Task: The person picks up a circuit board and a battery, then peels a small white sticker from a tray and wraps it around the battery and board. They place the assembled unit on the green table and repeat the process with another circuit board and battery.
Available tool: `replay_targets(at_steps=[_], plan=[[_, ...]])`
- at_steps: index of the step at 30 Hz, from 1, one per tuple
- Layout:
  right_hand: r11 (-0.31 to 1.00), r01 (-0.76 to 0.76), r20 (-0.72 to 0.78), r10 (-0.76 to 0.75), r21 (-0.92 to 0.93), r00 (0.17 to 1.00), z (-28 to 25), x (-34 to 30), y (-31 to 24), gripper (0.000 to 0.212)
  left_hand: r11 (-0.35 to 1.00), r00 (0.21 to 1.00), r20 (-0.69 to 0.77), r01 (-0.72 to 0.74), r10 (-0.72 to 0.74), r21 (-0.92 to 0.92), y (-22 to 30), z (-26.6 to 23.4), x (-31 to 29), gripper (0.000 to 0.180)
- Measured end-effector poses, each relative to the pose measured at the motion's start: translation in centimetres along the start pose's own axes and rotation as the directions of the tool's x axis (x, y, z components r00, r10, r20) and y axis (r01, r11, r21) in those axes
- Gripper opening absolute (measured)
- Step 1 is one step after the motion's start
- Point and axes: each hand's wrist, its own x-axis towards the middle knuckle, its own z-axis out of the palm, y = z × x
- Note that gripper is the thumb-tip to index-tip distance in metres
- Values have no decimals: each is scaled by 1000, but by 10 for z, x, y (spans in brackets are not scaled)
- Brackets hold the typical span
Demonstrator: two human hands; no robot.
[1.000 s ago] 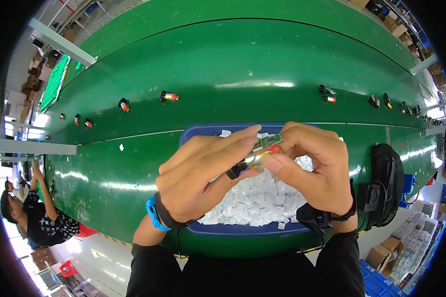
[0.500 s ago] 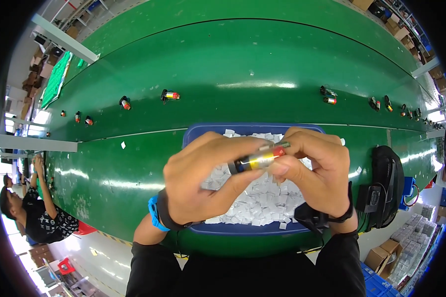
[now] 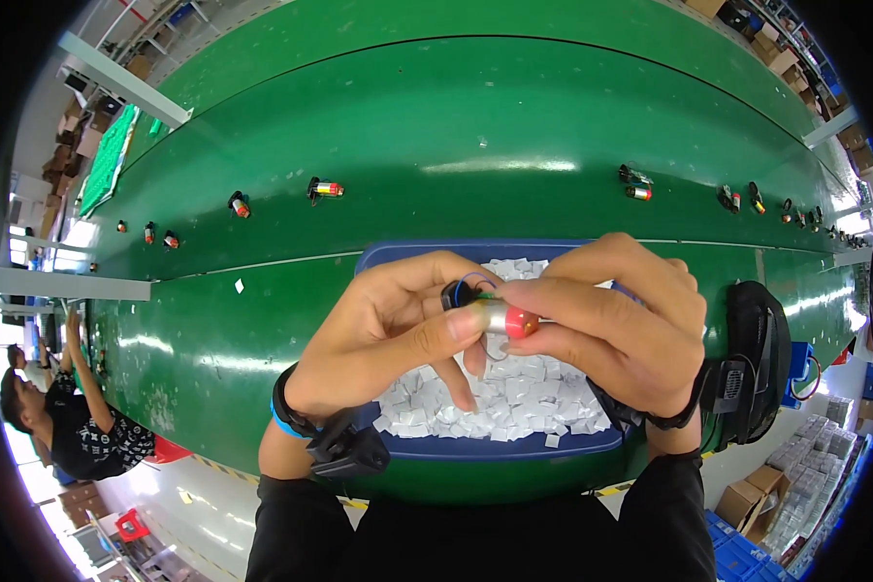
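Observation:
Above a blue tub [image 3: 495, 448] I hold a small cylindrical part [image 3: 498, 318] with a silver body, a red end and a black end with thin wires. My left hand [image 3: 383, 335] grips its silver body near the black end, the thumb lying along it and some fingers spread below. My right hand [image 3: 621, 325] pinches it near the red end, which faces right and toward me. Fingertips cover part of the body. Small white square pieces [image 3: 500, 403] fill the tub beneath both hands.
Similar cylindrical parts lie in a row along the green table [image 3: 436, 116], such as one at left [image 3: 328, 189] and one at right [image 3: 638, 193]. A black bag [image 3: 755, 359] sits at the right. At far left a person [image 3: 78, 417] works at the table.
The cylindrical part has turned, so its red end now faces more toward me and its black end with wires shows. My left hand has rolled open, palm more upward; the right has shifted slightly right.

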Motion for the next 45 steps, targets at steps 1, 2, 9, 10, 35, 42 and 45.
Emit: replay_targets(at_steps=[1, 2, 9, 10, 35, 42, 45], plan=[[1000, 0, 0, 0, 3, 1000, 2, -1, -1, 32, 999, 1000, -18, 1, 0, 45, 0, 1, -2, 30], [1000, -5, -8, 5, 0, 1000, 5, -2, -2, 32, 996, 999, -37, 2, 1, 89, 0, 1, -4, 31], [1000, 8, 14, -8, -29, 1000, 0, -4, -5, 31, 985, 994, -45, -92, 99, 146, 2, 10, -8, 29], [1000, -23, 4, 23, -14, 1000, 0, -5, -2, 31, 987, 994, -44, -94, 100, 131, 3, 11, -8, 29], [992, -110, -5, 110, -60, 994, 9, -18, 4, 23, 947, 964, -191, -126, 188, 296, -16, 23, 3, 27], [985, -5, 44, 13, -175, 999, 8, -18, 4, 23, 981, 988, -158, 31, -1, 189, -7, 17, 1, 24], [967, 84, 63, -71, -239, 995, 6, -22, 15, 24, 993, 991, -101, 92, -84, 76, -8, 11, 9, 26]])
